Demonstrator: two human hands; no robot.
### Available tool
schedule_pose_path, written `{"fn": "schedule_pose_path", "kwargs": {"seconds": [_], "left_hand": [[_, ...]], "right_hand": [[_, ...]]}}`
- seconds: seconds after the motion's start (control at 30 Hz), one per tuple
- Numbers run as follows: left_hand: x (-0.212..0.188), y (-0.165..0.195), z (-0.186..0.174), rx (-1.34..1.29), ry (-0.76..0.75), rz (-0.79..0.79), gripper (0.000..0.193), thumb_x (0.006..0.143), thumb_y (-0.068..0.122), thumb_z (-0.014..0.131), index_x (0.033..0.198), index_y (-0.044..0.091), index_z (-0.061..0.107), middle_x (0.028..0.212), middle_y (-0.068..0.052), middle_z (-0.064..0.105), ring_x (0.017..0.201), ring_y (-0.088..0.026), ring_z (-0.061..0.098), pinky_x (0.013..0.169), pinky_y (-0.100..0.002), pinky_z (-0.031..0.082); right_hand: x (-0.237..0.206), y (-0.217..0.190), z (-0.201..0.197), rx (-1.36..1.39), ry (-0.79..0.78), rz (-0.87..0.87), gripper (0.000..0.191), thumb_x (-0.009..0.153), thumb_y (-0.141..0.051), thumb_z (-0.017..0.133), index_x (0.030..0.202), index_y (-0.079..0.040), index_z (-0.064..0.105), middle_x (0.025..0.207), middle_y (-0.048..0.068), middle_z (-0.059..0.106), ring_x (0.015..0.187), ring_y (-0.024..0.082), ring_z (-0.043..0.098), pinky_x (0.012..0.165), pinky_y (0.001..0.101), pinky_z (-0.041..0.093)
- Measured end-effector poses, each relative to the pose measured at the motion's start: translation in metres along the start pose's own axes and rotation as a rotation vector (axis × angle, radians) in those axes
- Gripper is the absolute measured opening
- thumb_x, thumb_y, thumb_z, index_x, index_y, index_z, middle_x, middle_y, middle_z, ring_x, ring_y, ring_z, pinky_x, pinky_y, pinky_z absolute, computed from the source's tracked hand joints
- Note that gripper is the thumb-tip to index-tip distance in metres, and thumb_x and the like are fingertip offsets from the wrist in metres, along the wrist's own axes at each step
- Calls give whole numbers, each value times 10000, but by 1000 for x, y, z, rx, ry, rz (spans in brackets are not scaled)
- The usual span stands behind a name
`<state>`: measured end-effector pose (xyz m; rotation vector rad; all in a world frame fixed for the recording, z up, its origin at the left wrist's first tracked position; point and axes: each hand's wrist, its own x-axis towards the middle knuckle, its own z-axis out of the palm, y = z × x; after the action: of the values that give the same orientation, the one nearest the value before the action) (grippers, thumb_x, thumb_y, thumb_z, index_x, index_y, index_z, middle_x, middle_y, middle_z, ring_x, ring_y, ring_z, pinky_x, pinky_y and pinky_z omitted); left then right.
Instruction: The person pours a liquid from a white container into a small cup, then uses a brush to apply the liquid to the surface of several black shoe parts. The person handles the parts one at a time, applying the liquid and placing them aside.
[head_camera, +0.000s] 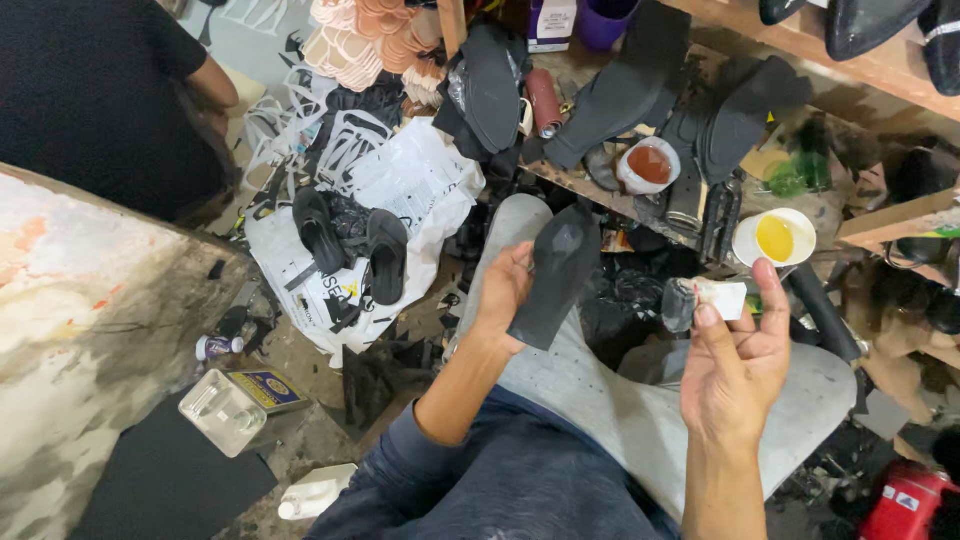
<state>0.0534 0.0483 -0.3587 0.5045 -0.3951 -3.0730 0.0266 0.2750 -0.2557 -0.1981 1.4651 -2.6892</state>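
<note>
Left hand (503, 293) grips a black shoe sole (556, 272); right of the sole, right hand (738, 352) pinches a small brush (700, 300), fingers curled.

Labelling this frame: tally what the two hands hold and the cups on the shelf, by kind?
Black shoe sole, in left hand: 1
Small white-tagged piece, in right hand: 1
Cup of yellow liquid: 1
Cup of reddish-brown liquid: 1
Total: 4

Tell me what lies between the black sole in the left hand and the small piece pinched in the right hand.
In the head view, nothing solid bridges the black sole and the small piece. The gap shows only dark clutter lower down, beyond the grey-clad knee.
</note>
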Motion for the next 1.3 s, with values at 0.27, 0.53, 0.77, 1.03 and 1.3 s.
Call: {"fn": "schedule_pose_path", "kwargs": {"seconds": [0.27, 0.53, 0.77, 1.03, 1.3], "left_hand": [[-21, 24, 3, 352, 110, 314, 525, 1078, 316, 351, 1529, 69, 460, 1375, -96, 603, 1144, -201, 588, 1011, -360, 502], [-48, 62, -38, 297, 280, 450, 403, 1068, 344, 414, 1396, 123, 494, 1281, -29, 621, 1143, -191, 595, 955, -336, 470], [-92, 79, -48, 213, 250, 597, 309, 1081, 322, 441, 1273, 108, 554, 1224, -29, 680, 1131, -184, 644, 992, -357, 505], [-155, 86, -37, 311, 284, 630, 452, 1082, 353, 346, 1380, 74, 541, 1316, -88, 668, 1146, -223, 635, 963, -410, 502], [-208, 87, -47, 379, 212, 733, 456, 1065, 316, 348, 1392, 44, 513, 1330, -140, 666, 1194, -258, 653, 978, -434, 533]], "right_hand": [[6, 14, -28, 27, 13, -13, 675, 1016, 151, 642, 1619, -10, 386, 1370, 175, 650, 1227, 230, 657, 1113, 349, 514], [38, 35, -107, 132, 20, 142, 532, 1070, 30, 634, 1560, -77, 459, 1453, 112, 609, 1322, 249, 629, 1161, 490, 474], [59, 66, -199, 305, 22, 366, 235, 1169, -97, 647, 1383, -74, 555, 1372, 62, 596, 1256, 226, 588, 1164, 476, 478], [35, 128, -240, 238, 89, 423, 275, 1099, -178, 691, 1361, -157, 612, 1307, 10, 665, 1167, 205, 612, 1007, 440, 470], [18, 119, -255, 263, 105, 342, 310, 1130, -164, 679, 1426, -143, 589, 1354, 41, 663, 1220, 218, 607, 1024, 401, 498]]}}
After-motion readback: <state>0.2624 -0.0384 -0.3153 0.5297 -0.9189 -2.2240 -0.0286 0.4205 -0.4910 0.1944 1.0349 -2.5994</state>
